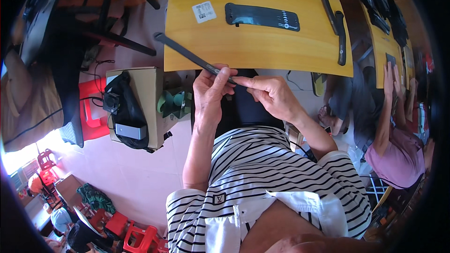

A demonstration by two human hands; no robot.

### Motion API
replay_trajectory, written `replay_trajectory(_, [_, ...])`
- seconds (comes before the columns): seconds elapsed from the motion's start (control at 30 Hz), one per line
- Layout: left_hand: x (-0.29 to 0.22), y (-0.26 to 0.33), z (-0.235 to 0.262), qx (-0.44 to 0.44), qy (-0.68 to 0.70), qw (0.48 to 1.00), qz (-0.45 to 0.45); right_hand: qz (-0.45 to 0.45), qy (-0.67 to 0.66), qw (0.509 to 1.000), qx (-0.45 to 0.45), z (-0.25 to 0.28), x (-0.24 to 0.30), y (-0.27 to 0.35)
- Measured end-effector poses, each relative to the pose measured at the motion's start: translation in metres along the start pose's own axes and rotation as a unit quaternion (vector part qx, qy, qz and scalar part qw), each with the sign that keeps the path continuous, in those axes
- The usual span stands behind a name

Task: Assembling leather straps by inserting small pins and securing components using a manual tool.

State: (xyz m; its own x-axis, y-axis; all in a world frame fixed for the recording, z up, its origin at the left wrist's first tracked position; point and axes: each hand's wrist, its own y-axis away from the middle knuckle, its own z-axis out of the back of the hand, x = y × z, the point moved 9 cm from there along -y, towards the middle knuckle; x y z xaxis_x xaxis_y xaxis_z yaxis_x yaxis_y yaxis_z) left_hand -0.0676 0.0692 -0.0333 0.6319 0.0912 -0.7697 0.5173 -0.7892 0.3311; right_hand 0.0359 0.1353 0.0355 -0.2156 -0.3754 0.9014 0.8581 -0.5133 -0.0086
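**Dark strip: two-hand work at its near end**

Dark strip (185,55) slants across the yellow table's (281,51) front-left corner: far end past the table's left edge, near end just off its front edge. Left hand (212,85) grips it near that end, thumb on top. Right hand (272,94) is at the tip; can't tell if it's pinching or just pressing, contact is hidden. Advice: keep left grip close to the tip, steady the overhanging length, work the right fingertips gently, don't twist.

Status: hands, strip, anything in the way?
Left hand pinching dark strip; right hand at its near end, grip unclear. Strip slanting away to the left. No obstruction visible at the hands.
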Motion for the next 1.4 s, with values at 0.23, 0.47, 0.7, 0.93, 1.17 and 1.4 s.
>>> replay_trajectory(0.23, [0.005,0.004,-0.006,0.0,0.052,0.999,0.008,-0.088,-0.054,0.994,0.032,0.0,-0.015,0.001])
replay_trajectory(0.47, [0.001,0.006,-0.012,-0.019,0.011,0.998,-0.055,0.018,0.042,0.998,-0.035,0.004,0.001,0.003])
replay_trajectory(0.7, [0.003,0.009,-0.017,-0.051,0.026,0.992,-0.114,0.075,0.227,0.969,-0.054,0.0,0.011,0.011])
replay_trajectory(0.93, [0.006,0.007,-0.013,-0.087,-0.003,0.985,-0.149,0.089,0.217,0.964,-0.126,-0.009,-0.005,0.014])
replay_trajectory(1.17, [-0.003,0.002,-0.011,-0.046,-0.041,0.99,-0.128,-0.103,-0.149,0.981,-0.064,-0.01,-0.044,0.007])
replay_trajectory(1.4, [-0.001,-0.006,-0.011,-0.002,-0.039,0.998,-0.044,0.085,0.089,0.991,-0.059,0.008,-0.005,0.001])
